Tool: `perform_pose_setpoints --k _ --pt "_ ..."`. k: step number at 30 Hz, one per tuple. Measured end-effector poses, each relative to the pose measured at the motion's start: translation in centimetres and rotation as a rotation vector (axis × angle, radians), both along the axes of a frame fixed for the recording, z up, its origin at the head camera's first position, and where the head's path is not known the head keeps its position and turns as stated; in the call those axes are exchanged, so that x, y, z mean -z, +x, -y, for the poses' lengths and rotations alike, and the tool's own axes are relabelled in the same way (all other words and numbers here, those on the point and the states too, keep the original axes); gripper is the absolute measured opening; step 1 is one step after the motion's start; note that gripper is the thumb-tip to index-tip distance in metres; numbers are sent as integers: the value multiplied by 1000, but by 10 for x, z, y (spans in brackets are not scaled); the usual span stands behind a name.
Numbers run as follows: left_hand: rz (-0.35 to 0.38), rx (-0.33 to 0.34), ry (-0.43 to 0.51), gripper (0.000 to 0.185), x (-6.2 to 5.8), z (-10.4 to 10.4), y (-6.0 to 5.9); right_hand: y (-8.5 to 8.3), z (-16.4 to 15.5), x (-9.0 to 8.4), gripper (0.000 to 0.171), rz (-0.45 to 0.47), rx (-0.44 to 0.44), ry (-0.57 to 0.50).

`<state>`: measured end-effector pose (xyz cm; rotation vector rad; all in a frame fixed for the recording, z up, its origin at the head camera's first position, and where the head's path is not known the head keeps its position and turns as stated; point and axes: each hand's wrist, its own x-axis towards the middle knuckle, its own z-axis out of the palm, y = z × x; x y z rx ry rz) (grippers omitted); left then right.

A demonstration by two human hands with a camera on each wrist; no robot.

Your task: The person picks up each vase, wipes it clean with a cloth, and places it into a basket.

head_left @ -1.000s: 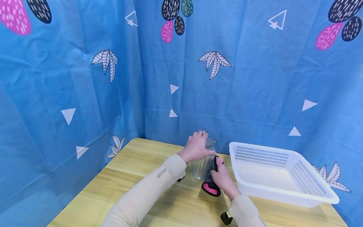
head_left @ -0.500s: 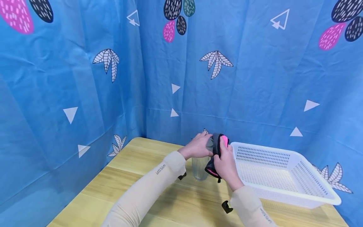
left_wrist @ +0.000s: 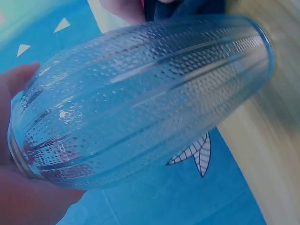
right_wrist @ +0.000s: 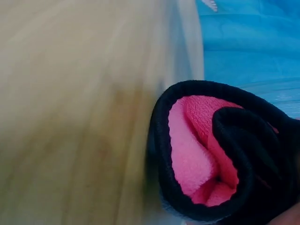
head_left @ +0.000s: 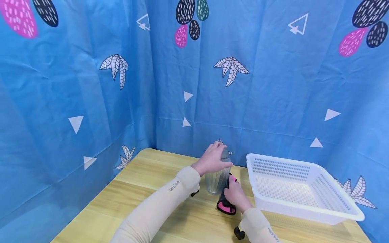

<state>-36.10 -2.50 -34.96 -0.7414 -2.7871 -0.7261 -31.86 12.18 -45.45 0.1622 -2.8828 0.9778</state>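
Note:
A clear ribbed glass vase (head_left: 213, 182) stands near the back of the table. My left hand (head_left: 211, 161) grips it at the top, with fingers and thumb spread round the rim. In the left wrist view the dimpled glass of the vase (left_wrist: 140, 103) fills most of the picture. On the vase's right side, my right hand (head_left: 236, 195) grips a folded cloth (head_left: 226, 207), dark outside with a black border and pink inside. The right wrist view shows the rolled end of the cloth (right_wrist: 197, 154) close over the wood; the fingers are mostly hidden there.
To the right on the wooden table (head_left: 146, 189) sits a white perforated plastic basket (head_left: 288, 204). Blue patterned curtain (head_left: 200, 74) hangs behind the table and along its left side. Black wrist mounts (head_left: 239, 233) stick out below both sleeves.
My right hand went up with the cloth to the vase's top half a second ago and is now low on its right side again. The left hand stays at the rim.

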Motion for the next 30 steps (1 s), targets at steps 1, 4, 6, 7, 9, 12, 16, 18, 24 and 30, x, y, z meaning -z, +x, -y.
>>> perform_pose_setpoints --k 1,4,6,7,9,12,16,18,24,30 --pt "0 -10 -1 80 1 -1 0 1 0 2 68 14 -7 -8" --pt "-3 -34 -1 83 2 -1 0 4 -1 1 69 43 -7 -98" --pt "-15 -51 -30 85 1 0 1 6 -2 -3 70 43 -5 -169" --pt "-23 -54 -42 86 0 1 1 8 -2 -6 71 33 -4 -202" --pt "-40 -63 -78 87 -2 2 2 11 -3 -14 72 -16 2 -238" --pt "-46 -60 -98 86 -5 2 3 16 -4 -32 73 -114 23 -253" --pt "-24 -24 -90 81 -9 0 2 19 -3 -56 77 -231 47 -251" --pt "-13 -5 -89 79 -10 -1 1 19 -2 -65 80 -278 43 -262" --pt "29 40 -78 82 -13 -2 -1 11 0 -71 82 -333 54 -251" --pt "86 67 -27 83 -12 1 -2 -1 -2 -57 77 -222 73 -131"
